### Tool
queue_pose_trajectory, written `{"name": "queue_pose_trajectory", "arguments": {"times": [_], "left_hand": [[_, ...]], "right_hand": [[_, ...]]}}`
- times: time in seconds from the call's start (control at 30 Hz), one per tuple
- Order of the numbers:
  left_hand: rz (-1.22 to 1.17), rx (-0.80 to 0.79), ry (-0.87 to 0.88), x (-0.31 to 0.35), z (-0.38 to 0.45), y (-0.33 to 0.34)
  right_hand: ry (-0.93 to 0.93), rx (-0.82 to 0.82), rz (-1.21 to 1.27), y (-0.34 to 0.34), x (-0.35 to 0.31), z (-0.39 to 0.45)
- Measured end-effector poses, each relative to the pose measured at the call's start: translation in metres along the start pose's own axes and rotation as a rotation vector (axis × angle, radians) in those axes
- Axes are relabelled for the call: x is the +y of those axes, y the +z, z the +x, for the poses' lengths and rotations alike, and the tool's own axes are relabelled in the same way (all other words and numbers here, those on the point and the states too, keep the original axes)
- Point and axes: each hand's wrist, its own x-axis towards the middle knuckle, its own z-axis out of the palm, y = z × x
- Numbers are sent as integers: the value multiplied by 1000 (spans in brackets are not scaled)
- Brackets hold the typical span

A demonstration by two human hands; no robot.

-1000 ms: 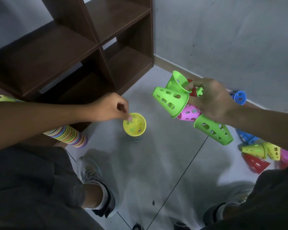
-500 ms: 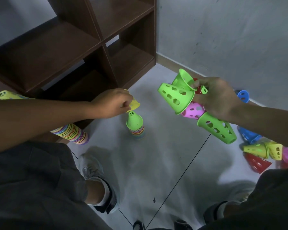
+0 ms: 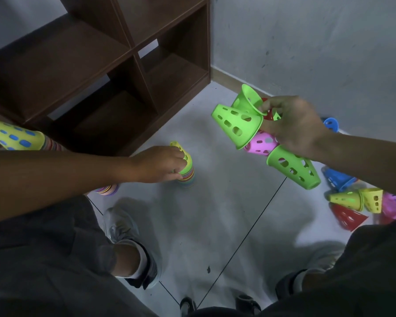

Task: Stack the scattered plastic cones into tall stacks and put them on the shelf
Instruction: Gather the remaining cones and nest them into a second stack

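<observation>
Cones (image 3: 238,124) fill our head view. Our right hand (image 3: 293,126) clutches a bunch of them above the floor (image 3: 226,213): three green, one pink, a bit of red between the fingers. Our left hand (image 3: 160,165) curls around the yellow-green top cone of a short stack (image 3: 186,172) standing on the floor before the dark shelf (image 3: 101,65). A long stack (image 3: 14,138) passes behind our left forearm. More loose cones (image 3: 352,200) lie scattered at the right, near the wall (image 3: 318,42).
</observation>
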Motion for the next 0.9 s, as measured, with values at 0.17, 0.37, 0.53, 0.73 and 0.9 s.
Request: {"name": "queue_pose_trajectory", "arguments": {"times": [0.17,0.37,0.53,0.73,0.9], "left_hand": [[-252,39,-290,13,3,-6],[-730,157,-521,51,30,-53],[-1288,126,-637,78,40,-100],[-1318,184,-681,85,42,-114],[-1305,177,-666,78,41,-124]], "right_hand": [[-4,-20,-21,2,2,1],[-57,-71,-14,4,-1,-2],[-120,-84,-39,13,-4,-7],[-145,-102,-69,17,-16,-12],[-95,-70,26,16,-13,-5]]}}
